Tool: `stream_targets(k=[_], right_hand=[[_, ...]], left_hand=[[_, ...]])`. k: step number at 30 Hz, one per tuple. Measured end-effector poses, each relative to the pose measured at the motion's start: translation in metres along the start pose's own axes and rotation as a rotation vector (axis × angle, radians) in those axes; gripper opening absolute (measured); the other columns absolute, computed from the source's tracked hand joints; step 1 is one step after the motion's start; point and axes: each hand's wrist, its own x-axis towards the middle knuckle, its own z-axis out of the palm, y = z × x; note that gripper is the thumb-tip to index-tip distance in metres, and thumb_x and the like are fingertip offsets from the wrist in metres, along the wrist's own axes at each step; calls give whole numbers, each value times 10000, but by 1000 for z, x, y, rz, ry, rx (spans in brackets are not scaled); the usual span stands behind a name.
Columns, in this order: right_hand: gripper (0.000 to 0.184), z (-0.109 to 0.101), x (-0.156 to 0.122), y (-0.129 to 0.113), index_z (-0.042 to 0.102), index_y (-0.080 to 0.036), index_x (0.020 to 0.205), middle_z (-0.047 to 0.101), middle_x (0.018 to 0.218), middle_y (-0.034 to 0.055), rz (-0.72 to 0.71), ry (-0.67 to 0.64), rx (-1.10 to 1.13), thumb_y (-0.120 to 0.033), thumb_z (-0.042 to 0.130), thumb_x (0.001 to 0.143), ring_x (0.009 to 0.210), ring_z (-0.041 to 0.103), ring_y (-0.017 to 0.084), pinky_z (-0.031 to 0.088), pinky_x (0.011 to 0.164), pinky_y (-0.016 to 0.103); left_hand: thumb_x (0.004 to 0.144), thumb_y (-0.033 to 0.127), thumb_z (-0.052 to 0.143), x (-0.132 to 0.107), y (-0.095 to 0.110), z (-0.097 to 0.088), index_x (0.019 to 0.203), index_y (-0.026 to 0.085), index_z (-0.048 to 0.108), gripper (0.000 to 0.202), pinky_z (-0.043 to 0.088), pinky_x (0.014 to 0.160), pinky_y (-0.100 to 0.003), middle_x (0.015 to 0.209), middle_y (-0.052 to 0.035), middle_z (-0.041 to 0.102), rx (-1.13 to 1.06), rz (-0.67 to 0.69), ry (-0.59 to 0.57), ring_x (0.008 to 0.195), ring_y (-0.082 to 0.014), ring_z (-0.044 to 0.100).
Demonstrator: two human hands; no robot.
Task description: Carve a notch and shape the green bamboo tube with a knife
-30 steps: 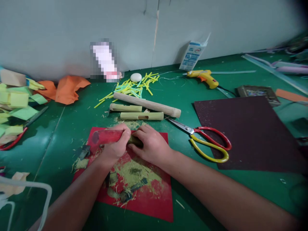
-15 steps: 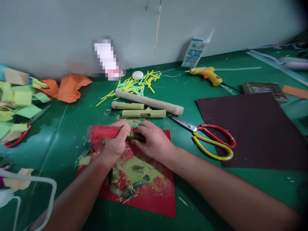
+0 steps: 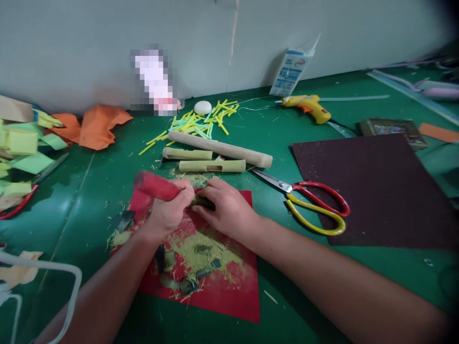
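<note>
Left grip [image 3: 168, 212] clasps red handle [image 3: 155, 186], right grip [image 3: 226, 211] pins bamboo piece [image 3: 202, 202] beneath.

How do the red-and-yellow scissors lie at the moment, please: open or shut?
Shut. The scissors lie flat on the green table, their blades together as one narrow point, between the red mat and the dark sheet.

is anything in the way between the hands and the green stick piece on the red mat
Nothing visible. The right hand holds the green stick piece on the red mat, and the left hand, shut on the red handle, is right beside it.
</note>
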Motion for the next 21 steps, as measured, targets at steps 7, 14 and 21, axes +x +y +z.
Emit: stream_targets(k=[7, 14, 21], right_hand=[[99, 0, 1, 1, 608, -152, 795, 484, 773, 23, 22, 29, 19, -227, 670, 815, 736, 452, 155, 359, 647, 295], [82, 0, 0, -1, 610, -149, 802, 509, 789, 34, 21, 7, 28, -214, 652, 830, 763, 476, 164, 377, 672, 301], [127, -1, 1, -1, 634, -128, 784, 506, 776, 39, 21, -11, -16, -241, 666, 835, 747, 461, 163, 362, 656, 296]], left_hand=[[820, 184, 464, 0, -1, 8, 584, 197, 434, 238, 354, 568, -275, 575, 29, 426, -50, 1, 134, 575, -118, 414], [838, 200, 462, 3, 2, 3, 599, 191, 420, 242, 338, 590, -281, 604, 28, 430, 130, 13, 42, 617, -122, 427], [727, 177, 466, 1, 4, 2, 504, 190, 374, 242, 308, 515, -261, 519, 34, 370, -102, -72, 69, 525, -103, 358]])
